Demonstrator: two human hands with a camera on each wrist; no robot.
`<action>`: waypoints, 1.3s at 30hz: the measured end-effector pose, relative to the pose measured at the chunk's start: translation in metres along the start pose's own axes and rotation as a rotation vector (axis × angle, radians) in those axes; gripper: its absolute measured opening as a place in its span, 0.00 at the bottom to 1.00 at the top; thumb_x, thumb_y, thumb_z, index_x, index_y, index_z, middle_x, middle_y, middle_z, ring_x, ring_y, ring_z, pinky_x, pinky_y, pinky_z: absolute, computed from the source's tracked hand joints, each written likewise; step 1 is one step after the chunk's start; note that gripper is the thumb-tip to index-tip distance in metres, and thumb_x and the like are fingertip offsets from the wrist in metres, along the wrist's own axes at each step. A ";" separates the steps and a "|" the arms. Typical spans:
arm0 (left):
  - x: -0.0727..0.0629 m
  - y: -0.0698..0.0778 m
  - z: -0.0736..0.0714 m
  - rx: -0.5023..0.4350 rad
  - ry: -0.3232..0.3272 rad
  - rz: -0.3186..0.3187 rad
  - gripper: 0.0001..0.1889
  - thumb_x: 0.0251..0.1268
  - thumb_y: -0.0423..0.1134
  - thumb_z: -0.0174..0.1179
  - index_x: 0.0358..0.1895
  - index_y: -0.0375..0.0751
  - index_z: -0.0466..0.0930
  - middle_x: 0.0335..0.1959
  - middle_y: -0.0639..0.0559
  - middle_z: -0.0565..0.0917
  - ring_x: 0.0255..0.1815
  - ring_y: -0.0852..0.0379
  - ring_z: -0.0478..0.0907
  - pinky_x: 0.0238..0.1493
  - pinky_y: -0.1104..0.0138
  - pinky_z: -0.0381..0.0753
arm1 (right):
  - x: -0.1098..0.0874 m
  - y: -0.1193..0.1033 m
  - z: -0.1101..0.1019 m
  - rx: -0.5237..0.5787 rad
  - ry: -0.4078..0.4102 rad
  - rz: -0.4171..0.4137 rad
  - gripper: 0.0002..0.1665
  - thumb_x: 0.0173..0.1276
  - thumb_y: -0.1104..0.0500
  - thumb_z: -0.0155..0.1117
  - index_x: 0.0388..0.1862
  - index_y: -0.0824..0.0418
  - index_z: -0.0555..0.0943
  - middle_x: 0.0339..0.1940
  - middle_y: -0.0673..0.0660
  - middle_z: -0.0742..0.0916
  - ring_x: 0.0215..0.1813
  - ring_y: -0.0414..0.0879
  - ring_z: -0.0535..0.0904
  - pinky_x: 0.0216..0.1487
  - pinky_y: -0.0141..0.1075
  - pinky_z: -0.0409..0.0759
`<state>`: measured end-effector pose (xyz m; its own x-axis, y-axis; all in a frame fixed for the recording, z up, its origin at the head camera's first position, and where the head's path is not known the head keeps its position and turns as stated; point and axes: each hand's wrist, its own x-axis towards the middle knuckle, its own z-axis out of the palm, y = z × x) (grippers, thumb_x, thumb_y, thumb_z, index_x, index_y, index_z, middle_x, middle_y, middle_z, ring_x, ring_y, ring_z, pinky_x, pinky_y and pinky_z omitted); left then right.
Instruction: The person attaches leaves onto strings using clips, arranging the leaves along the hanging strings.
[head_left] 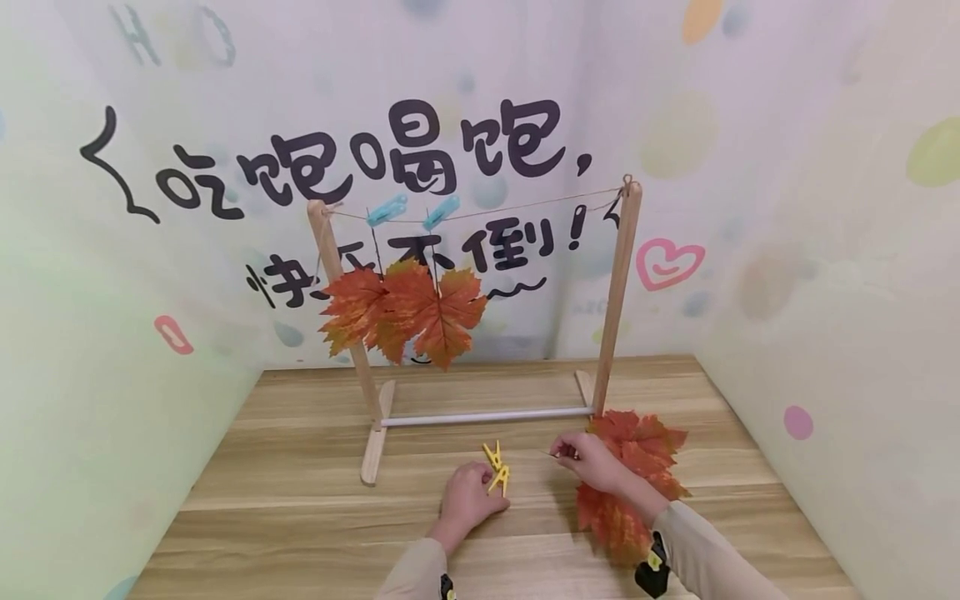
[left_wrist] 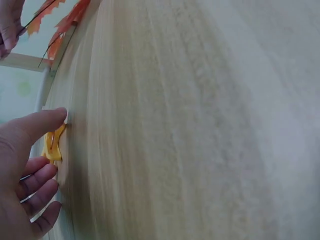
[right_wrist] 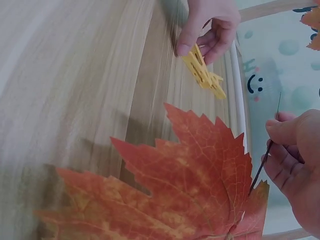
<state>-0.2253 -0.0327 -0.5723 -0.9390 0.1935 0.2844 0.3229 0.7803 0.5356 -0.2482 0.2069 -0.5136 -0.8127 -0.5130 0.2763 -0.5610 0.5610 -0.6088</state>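
The right hand (head_left: 588, 460) pinches a dark stem (right_wrist: 261, 167) between thumb and curled fingers. The stem's red-orange leaf (right_wrist: 200, 175) is with the foliage spread from three to five o'clock of that hand, partly under the wrist. It looks thin, very light and floppy, with points likely to bend easily; the wiry stem seems stiffer and the better place to hold. Toward half past eight, the left hand (head_left: 468, 500) has its thumb and fingers parted about two yellow clips (head_left: 501, 477), at its own one to two o'clock; whether it touches them I cannot tell. They look like light, stiff plastic, best taken by the handle ends. Farther out, toward eleven, similar leaves (head_left: 446, 321) hang by blue clips (head_left: 386, 211) from the string of a wooden frame (head_left: 621, 283)
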 end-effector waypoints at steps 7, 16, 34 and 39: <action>-0.002 -0.004 0.000 -0.047 0.020 -0.006 0.15 0.29 0.41 0.72 0.22 0.43 0.75 0.19 0.56 0.72 0.22 0.64 0.64 0.22 0.73 0.64 | 0.003 -0.006 0.000 0.026 0.009 -0.018 0.09 0.56 0.73 0.61 0.29 0.60 0.78 0.24 0.50 0.79 0.28 0.36 0.71 0.28 0.29 0.72; 0.001 -0.015 -0.013 -0.256 -0.098 -0.044 0.13 0.35 0.37 0.69 0.26 0.40 0.76 0.23 0.54 0.75 0.24 0.64 0.67 0.25 0.73 0.68 | 0.006 -0.017 -0.013 0.084 -0.017 0.009 0.07 0.58 0.73 0.59 0.31 0.62 0.78 0.26 0.53 0.81 0.30 0.38 0.74 0.30 0.31 0.74; 0.042 0.000 -0.115 -0.382 -0.274 0.149 0.12 0.49 0.34 0.66 0.37 0.33 0.79 0.34 0.42 0.81 0.37 0.47 0.76 0.35 0.67 0.75 | 0.039 -0.049 -0.058 0.083 0.109 -0.039 0.06 0.58 0.71 0.61 0.35 0.64 0.80 0.29 0.58 0.82 0.32 0.42 0.75 0.30 0.31 0.77; 0.059 0.011 -0.152 -0.337 -0.253 0.218 0.13 0.48 0.33 0.67 0.39 0.33 0.80 0.35 0.43 0.81 0.38 0.50 0.76 0.36 0.69 0.76 | 0.051 -0.058 -0.068 0.097 0.167 -0.029 0.07 0.57 0.72 0.61 0.35 0.65 0.80 0.29 0.58 0.83 0.32 0.42 0.77 0.31 0.31 0.78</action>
<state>-0.2595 -0.1027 -0.4291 -0.8311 0.5023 0.2388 0.4967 0.4772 0.7249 -0.2681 0.1923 -0.4131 -0.8158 -0.4082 0.4097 -0.5733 0.4783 -0.6652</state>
